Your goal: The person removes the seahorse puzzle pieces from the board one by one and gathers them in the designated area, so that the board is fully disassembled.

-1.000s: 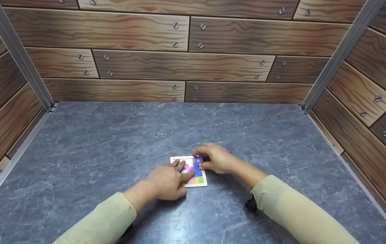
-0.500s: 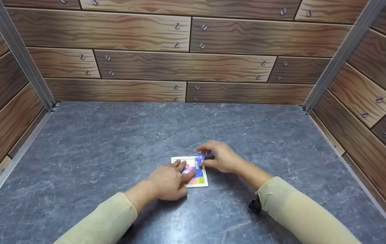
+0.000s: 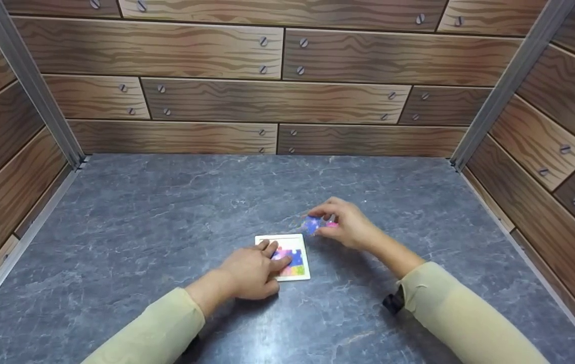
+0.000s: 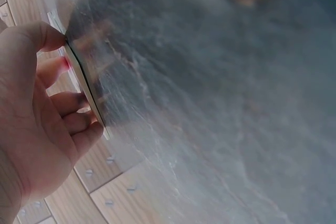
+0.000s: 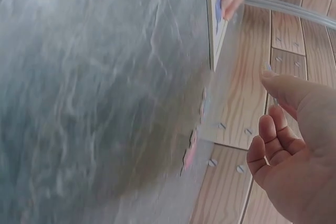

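Puzzle tray (image 3: 291, 243) sits under our left hand (image 3: 251, 270), fingers spread on top. Our right hand (image 3: 345, 226) pinches a blue piece (image 3: 312, 225) just past the tray's one o'clock.

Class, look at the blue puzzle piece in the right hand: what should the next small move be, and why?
Probably lower the blue piece onto the table near the loose pink piece. The right grip pinches it clear of the puzzle board, whose far right corner it covered a second ago; the left grip rests on the board.
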Action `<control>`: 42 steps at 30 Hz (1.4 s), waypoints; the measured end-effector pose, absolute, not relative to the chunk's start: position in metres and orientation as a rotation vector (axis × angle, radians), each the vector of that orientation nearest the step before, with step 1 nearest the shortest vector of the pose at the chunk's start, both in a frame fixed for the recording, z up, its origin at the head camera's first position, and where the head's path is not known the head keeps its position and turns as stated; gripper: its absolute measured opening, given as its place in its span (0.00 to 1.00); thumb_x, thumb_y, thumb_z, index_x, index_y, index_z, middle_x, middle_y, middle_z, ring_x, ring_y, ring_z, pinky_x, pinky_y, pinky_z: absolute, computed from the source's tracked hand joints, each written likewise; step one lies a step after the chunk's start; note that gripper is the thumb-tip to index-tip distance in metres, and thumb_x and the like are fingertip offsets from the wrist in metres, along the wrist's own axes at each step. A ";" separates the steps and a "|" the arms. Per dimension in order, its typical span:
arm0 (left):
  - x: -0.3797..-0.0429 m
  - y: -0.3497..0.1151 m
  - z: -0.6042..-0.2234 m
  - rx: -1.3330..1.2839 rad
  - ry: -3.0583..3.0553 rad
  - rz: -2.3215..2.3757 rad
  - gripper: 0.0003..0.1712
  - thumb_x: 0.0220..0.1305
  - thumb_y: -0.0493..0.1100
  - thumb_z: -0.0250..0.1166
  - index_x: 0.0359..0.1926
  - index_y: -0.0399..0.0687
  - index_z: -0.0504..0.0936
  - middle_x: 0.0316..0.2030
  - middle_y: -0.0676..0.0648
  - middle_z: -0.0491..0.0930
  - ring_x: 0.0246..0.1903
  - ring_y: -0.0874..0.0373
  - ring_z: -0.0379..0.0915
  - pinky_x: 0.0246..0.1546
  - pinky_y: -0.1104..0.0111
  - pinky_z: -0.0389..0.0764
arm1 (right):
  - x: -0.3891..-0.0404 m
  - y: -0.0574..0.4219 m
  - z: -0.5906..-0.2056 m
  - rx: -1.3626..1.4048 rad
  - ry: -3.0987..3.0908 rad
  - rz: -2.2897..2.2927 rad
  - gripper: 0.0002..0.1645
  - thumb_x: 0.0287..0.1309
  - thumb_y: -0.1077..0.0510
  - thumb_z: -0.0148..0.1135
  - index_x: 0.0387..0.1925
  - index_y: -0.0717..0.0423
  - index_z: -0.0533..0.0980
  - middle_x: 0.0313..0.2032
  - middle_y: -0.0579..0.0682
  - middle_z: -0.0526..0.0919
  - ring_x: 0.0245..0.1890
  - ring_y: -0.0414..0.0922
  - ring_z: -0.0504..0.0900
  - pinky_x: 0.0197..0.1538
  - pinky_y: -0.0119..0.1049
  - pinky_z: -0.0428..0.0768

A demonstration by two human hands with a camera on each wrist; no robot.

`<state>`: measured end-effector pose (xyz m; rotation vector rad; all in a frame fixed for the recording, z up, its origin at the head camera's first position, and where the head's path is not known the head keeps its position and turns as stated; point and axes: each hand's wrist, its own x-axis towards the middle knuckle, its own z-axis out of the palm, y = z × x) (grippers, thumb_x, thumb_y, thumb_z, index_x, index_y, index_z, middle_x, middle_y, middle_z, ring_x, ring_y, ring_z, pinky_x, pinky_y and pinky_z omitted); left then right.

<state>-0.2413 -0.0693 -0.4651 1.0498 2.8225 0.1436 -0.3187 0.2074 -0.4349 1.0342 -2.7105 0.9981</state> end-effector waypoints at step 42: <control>-0.240 -0.072 -0.463 1.052 2.802 0.147 0.37 0.70 0.54 0.57 0.80 0.60 0.70 0.76 0.33 0.66 0.75 0.38 0.64 0.69 0.50 0.74 | -0.349 0.299 -0.455 0.757 -2.821 1.162 0.21 0.60 0.68 0.74 0.55 0.65 0.85 0.51 0.60 0.87 0.49 0.55 0.83 0.52 0.43 0.83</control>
